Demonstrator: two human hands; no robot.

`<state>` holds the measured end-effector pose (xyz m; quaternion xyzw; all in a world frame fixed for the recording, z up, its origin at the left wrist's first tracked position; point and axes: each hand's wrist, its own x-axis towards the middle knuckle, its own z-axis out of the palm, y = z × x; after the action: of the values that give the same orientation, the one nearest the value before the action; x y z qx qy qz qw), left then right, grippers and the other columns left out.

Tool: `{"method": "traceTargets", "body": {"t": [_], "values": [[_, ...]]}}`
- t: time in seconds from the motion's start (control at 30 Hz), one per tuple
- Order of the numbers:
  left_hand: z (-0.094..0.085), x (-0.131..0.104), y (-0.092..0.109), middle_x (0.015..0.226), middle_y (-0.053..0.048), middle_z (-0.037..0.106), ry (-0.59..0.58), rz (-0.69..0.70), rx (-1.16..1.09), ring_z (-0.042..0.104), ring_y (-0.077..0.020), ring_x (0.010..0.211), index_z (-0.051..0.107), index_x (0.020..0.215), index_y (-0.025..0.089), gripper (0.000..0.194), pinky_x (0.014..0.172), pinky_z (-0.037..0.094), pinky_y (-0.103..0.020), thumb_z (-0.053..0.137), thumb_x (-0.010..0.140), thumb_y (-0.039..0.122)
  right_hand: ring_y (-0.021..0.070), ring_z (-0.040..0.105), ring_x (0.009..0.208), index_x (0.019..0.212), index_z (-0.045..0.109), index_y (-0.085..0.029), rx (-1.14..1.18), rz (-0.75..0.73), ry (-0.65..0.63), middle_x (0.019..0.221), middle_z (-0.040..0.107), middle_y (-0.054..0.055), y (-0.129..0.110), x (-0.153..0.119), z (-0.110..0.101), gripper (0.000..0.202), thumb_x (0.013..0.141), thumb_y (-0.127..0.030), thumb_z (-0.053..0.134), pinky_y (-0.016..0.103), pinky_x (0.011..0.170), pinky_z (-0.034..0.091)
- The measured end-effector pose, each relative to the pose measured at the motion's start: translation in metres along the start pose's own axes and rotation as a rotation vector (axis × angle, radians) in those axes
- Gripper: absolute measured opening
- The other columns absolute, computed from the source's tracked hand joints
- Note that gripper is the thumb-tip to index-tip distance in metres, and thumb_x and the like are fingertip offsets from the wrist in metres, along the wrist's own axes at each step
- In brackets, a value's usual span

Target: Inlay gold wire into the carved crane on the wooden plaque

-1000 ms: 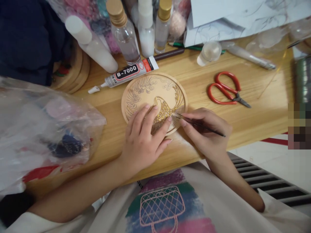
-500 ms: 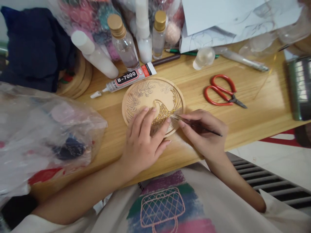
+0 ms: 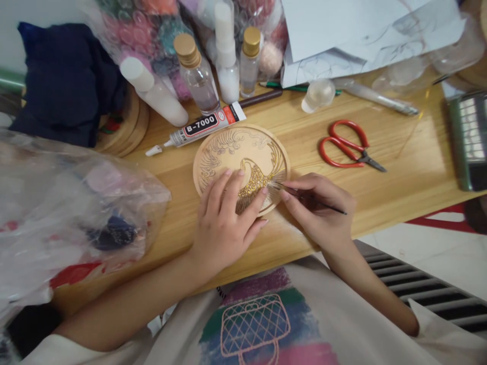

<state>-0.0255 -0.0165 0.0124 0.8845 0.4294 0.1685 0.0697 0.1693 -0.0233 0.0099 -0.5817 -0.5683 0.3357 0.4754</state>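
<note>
A round wooden plaque (image 3: 220,157) lies on the table, bearing a line drawing and a bird shape outlined in gold wire (image 3: 274,157). My left hand (image 3: 226,223) rests on its lower left with the fingers spread flat, the index fingertip beside the bird's lower edge. Pinched between thumb and fingers of my right hand (image 3: 323,208) are slim dark tweezers (image 3: 331,207). Their tip points at the drawn lines on the plaque's right side. Whether the tip grips any wire is too small to tell.
A B-7000 glue tube (image 3: 205,126) lies just behind the plaque, with small bottles (image 3: 200,83) beyond it. Red-handled scissors (image 3: 352,147) lie to the right. Plastic bags (image 3: 76,203) fill the left. Paper sheets (image 3: 373,30) and a pen (image 3: 380,96) are at the back right.
The view has shifted slightly, so the table things sit a little lower. Both hands keep nearly the same place, and the tweezers stay in my right hand.
</note>
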Motion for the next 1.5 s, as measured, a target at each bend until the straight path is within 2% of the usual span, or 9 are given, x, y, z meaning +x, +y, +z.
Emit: {"method": "traceTargets", "body": {"t": [0.23, 0.57, 0.87, 0.93, 1.13, 1.33, 1.5], "values": [[0.0011, -0.0002, -0.0011, 0.141, -0.025, 0.047, 0.019, -0.016, -0.02, 0.039, -0.0396, 0.138, 0.052, 0.133, 0.01, 0.049, 0.111, 0.037, -0.059, 0.059, 0.092, 0.036, 0.012, 0.061, 0.066, 0.092, 0.072, -0.023, 0.032, -0.001, -0.007, 0.077, 0.069, 0.0, 0.0005, 0.0003, -0.0001, 0.014, 0.08, -0.014, 0.073, 0.027, 0.059, 0.048], [-0.0012, 0.0008, -0.0012, 0.144, -0.02, 0.044, -0.009, 0.018, 0.009, 0.039, -0.0399, 0.137, 0.056, 0.134, 0.022, 0.043, 0.108, 0.039, -0.058, 0.06, 0.092, 0.034, 0.0124, 0.061, 0.066, 0.091, 0.071, -0.022, 0.013, 0.0, -0.014, 0.077, 0.069, 0.0, 0.0002, 0.0002, -0.0002, 0.012, 0.08, -0.016, 0.073, 0.027, 0.06, 0.05], [0.0004, -0.0001, -0.0018, 0.148, -0.018, 0.041, -0.009, 0.005, -0.019, 0.037, -0.0392, 0.139, 0.056, 0.134, 0.023, 0.043, 0.11, 0.036, -0.058, 0.06, 0.092, 0.034, 0.013, 0.062, 0.067, 0.091, 0.071, -0.023, 0.016, 0.002, -0.015, 0.077, 0.069, 0.0, -0.0001, 0.0007, -0.0005, 0.012, 0.081, -0.016, 0.073, 0.028, 0.06, 0.05], [0.0002, 0.0002, -0.002, 0.146, -0.019, 0.043, 0.002, 0.009, -0.026, 0.038, -0.0391, 0.139, 0.054, 0.135, 0.021, 0.045, 0.11, 0.037, -0.058, 0.06, 0.092, 0.034, 0.0132, 0.062, 0.067, 0.09, 0.071, -0.023, 0.01, 0.003, -0.011, 0.077, 0.069, 0.0, -0.0003, 0.0007, -0.0005, 0.011, 0.081, -0.017, 0.073, 0.028, 0.06, 0.05], [-0.0004, 0.002, -0.0019, 0.136, -0.026, 0.052, 0.046, 0.015, -0.009, 0.043, -0.0384, 0.135, 0.047, 0.135, 0.005, 0.055, 0.11, 0.039, -0.055, 0.059, 0.092, 0.037, 0.0124, 0.06, 0.065, 0.09, 0.072, -0.023, 0.023, 0.0, -0.007, 0.076, 0.068, 0.0, -0.0006, 0.0004, -0.0001, 0.013, 0.08, -0.015, 0.073, 0.027, 0.058, 0.048], [0.0016, 0.0006, -0.0014, 0.139, -0.025, 0.051, 0.056, -0.018, -0.032, 0.041, -0.037, 0.138, 0.039, 0.142, 0.008, 0.06, 0.113, 0.037, -0.055, 0.057, 0.093, 0.038, 0.0132, 0.062, 0.066, 0.09, 0.072, -0.023, -0.003, 0.012, -0.001, 0.078, 0.07, 0.001, -0.0011, 0.0003, 0.0, 0.011, 0.08, -0.018, 0.073, 0.028, 0.06, 0.05], [0.0036, 0.0005, -0.0019, 0.14, -0.025, 0.05, 0.093, -0.028, -0.063, 0.041, -0.0361, 0.139, 0.026, 0.149, 0.008, 0.072, 0.113, 0.036, -0.054, 0.058, 0.092, 0.039, 0.0134, 0.062, 0.066, 0.09, 0.072, -0.023, -0.006, 0.011, 0.001, 0.077, 0.07, 0.001, -0.0008, 0.0002, 0.0004, 0.01, 0.081, -0.019, 0.073, 0.028, 0.059, 0.051]]}}
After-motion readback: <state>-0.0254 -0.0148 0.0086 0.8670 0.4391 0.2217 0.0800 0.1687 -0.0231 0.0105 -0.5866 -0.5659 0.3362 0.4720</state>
